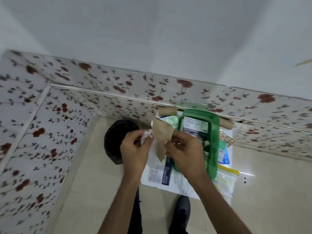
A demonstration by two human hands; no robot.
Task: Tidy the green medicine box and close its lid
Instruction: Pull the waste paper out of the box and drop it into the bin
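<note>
The green medicine box (214,142) stands open on a small white table (179,184), with packets and a printed carton (195,126) inside it. No lid is visible. In front of the box, a little left of it, my right hand (184,152) pinches a brown paper envelope (162,139) by its right edge. My left hand (135,152) holds a crumpled clear wrapper (147,133) just left of the envelope. Both hands hover above the table's left part.
A black woven bin (114,141) sits on the floor left of the table. Loose packets, a leaflet (157,171) and a yellow strip (228,169) lie around the box. Cardboard tubes (167,110) rest against the floral wall panel. My feet are below the table edge.
</note>
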